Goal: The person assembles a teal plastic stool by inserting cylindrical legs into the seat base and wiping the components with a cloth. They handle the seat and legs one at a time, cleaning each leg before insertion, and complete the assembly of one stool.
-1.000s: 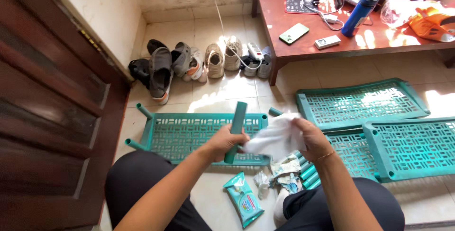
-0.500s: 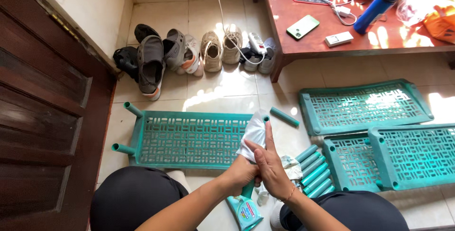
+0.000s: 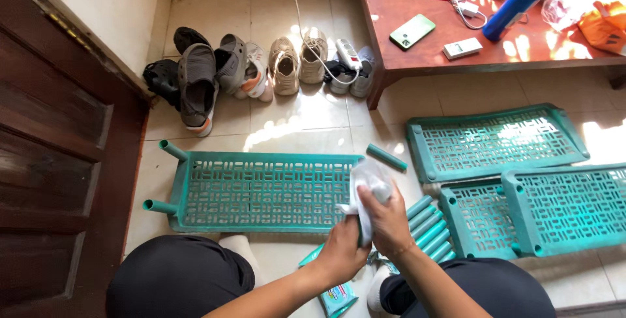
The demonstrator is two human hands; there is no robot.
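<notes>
Head view: both forearms reach forward from the lap, meeting over the floor. Left hand (image 3: 342,256) is closed around the lower end of a teal tube (image 3: 360,230); right hand (image 3: 389,217) presses a white cloth (image 3: 368,184) around it. Just beyond lies a teal plastic shelf panel (image 3: 261,191), with loose tubes (image 3: 430,227) beside it.

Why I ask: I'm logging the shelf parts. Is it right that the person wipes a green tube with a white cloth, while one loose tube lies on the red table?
Not quite. The head view shows the loose tube on the tiled floor, not the red table. The rest holds: both hands, left hand and right hand, work the white cloth.
</notes>
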